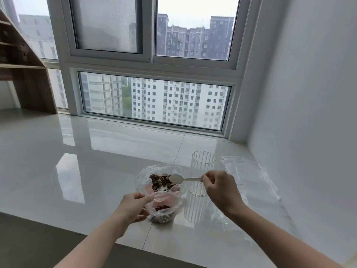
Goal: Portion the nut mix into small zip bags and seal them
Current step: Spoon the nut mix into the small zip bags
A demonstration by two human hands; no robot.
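A clear bowl [142, 176] of brown nut mix [160, 181] sits on the glossy white sill. My right hand [220, 188] pinches the handle of a pale spoon [177, 178], whose bowl hovers over the mix's right edge. My left hand [133, 206] grips the open mouth of a small clear zip bag [164, 206] just in front of the bowl. Some nut mix lies in the bottom of that bag.
A tall ribbed clear glass [202, 163] stands right of the bowl, partly behind my right hand. A stack of flat clear zip bags [249, 176] lies further right near the white wall. The sill's front edge [96, 235] runs just below my forearms. A window is behind.
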